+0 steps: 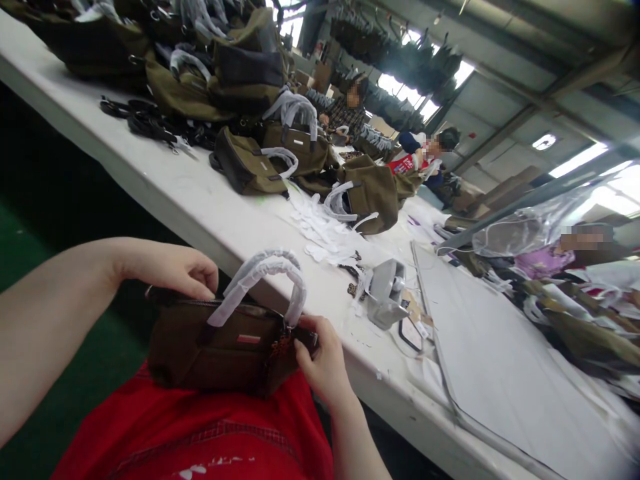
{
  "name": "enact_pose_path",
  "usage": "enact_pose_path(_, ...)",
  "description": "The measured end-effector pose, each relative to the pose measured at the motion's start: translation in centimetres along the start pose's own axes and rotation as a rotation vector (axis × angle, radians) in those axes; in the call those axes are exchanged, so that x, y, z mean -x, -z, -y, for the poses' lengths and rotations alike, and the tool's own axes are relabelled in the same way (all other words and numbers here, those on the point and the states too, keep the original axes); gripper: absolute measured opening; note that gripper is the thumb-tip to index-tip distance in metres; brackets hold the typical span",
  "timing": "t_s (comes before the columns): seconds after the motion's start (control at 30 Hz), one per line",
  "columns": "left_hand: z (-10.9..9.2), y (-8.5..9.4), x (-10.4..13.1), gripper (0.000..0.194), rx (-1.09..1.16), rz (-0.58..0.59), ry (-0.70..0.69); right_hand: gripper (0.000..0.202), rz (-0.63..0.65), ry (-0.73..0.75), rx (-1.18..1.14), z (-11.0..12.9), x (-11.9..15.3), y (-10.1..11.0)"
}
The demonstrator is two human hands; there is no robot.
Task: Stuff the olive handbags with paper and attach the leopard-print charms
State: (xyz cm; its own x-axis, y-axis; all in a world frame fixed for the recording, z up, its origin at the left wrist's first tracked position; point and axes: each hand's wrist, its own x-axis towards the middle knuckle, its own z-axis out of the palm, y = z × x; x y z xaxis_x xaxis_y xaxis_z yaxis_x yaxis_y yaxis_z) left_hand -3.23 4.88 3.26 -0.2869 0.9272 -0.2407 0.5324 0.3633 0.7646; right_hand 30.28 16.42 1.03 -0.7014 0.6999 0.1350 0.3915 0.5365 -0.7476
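A dark olive-brown handbag point(220, 363) rests against my red apron, beside the table edge. White wrapping covers its two handles point(260, 273), which stand upright. A small metallic plate point(249, 339) sits on its front, and an orange-brown tassel-like charm point(281, 345) hangs near its right end. My left hand point(197, 273) has its fingers curled at the zipped top edge on the left; what the fingertips pinch is hidden. My right hand point(320, 353) grips the bag's right end, thumb in front, close to the handle base.
Olive bags point(250, 163) with wrapped handles are heaped along the white table point(165, 190). Scissors point(183, 147), black straps point(150, 123), white scraps point(320, 227), a grey dispenser-like object point(387, 293) and a phone point(411, 333) lie there. Several people work farther back.
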Motion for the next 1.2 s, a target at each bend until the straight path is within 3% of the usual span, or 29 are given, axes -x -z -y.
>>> enact_pose_path(0.17, -3.6, -1.3, -1.2, 0.048, -0.227, 0.176, -0.015, 0.022, 0.096, -0.046, 0.040, 0.7, -0.4, 0.1)
enact_pose_path(0.27, -5.7, -2.0, -2.1, 0.040, -0.397, 0.399, -0.012, 0.015, 0.136, -0.048, 0.012, 0.7, -0.4, 0.4)
enact_pose_path(0.37, -5.8, -2.0, -2.7, 0.036, -0.316, 0.597, -0.063, 0.008, 0.136, 0.029, -0.129, 0.6, -0.2, 0.8)
enact_pose_path(0.43, -5.1, -2.0, -2.8, 0.034, -0.246, 0.622, -0.075, 0.007, 0.235, 0.083, -0.251, 0.9, 0.0, 1.0)
enact_pose_path(0.57, -4.3, -2.5, -2.0, 0.027, -0.351, 0.511, -0.024, 0.017, 0.378, 0.129, -0.110, 2.3, 0.0, 0.7)
enact_pose_path(0.7, -4.7, -3.4, -1.2, 0.025, -0.439, 0.421, 0.006, 0.005, 0.529, 0.286, 0.127, 3.5, -0.2, -0.7)
enact_pose_path(0.83, -4.2, -4.1, -1.8, 0.027, -0.520, 0.089, 0.038, 0.012, 0.684, 0.582, 0.123, 4.5, 1.2, -2.1)
enact_pose_path(0.93, -3.5, -4.5, -2.9, 0.034, -0.565, -0.098, 0.092, 0.016, 0.720, 0.702, 0.106, 5.4, 2.5, -2.4)
enact_pose_path(1.07, -3.5, -4.9, -3.6, 0.034, -0.545, -0.120, 0.095, 0.017, 0.724, 0.666, 0.130, 6.0, 3.0, -1.9)
enact_pose_path(1.2, -4.0, -4.2, -2.8, 0.026, -0.447, -0.059, 0.050, 0.019, 0.591, 0.493, 0.077, 5.4, 2.8, -1.1)
